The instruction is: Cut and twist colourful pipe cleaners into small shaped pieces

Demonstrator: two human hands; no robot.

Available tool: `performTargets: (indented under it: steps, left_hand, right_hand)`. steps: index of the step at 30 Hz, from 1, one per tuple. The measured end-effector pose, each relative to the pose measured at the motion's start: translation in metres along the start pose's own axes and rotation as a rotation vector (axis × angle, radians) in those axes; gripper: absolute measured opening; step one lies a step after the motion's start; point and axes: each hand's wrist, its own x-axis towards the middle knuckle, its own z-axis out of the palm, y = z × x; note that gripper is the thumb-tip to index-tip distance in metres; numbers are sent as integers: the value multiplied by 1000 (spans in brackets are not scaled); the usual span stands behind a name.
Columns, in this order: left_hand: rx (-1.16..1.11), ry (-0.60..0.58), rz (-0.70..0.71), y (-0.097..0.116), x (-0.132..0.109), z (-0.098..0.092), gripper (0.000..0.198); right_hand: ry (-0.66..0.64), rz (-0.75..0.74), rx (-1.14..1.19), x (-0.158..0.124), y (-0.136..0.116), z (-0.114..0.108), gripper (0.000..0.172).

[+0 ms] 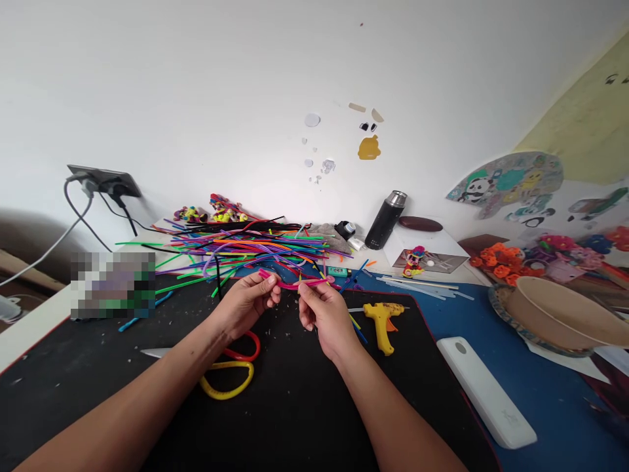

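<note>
Both of my hands are raised over a black mat (295,406) and pinch a pink pipe cleaner (295,284) between them. My left hand (248,298) grips its left end with fingers closed. My right hand (324,311) holds the right end, fingers curled round it. The pipe cleaner is bent in a shallow curve between the two hands. Just behind it lies a big heap of coloured pipe cleaners (246,252).
Scissors with red and yellow handles (230,377) lie under my left forearm. A yellow glue gun (383,321) lies right of my right hand. A white flat device (486,393), a tan bowl (555,314), a black flask (386,219) and orange craft flowers (496,262) stand farther right.
</note>
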Motion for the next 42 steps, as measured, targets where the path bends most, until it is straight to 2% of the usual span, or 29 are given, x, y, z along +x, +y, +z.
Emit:
performTargets:
  steps: [12,18,27,33,38,42]
  left_hand:
    - [161,-35,23,-1,-3,5,38]
    - [170,-56,39,0,-2,4,40]
    - [252,-212,-41,0,-5,2,37]
    - [203,-204,-37,2,-4,-1,37]
    - [235,-224,-50,2,-5,-1,35]
    - [242,-206,-56,3,-4,0,34]
  right_hand:
    - [-30,-8,-3,0,-2,-1,45]
    - [-128,60,-49,-1,-3,-3,46]
    - [-286,140,-92,-6,-3,-2,45]
    - [-253,148,-31,-5,-3,-3,43]
    - [-297,176,-61,-4,-2,-4,44]
    - [-266,174,-95,-5,-2,-3,45]
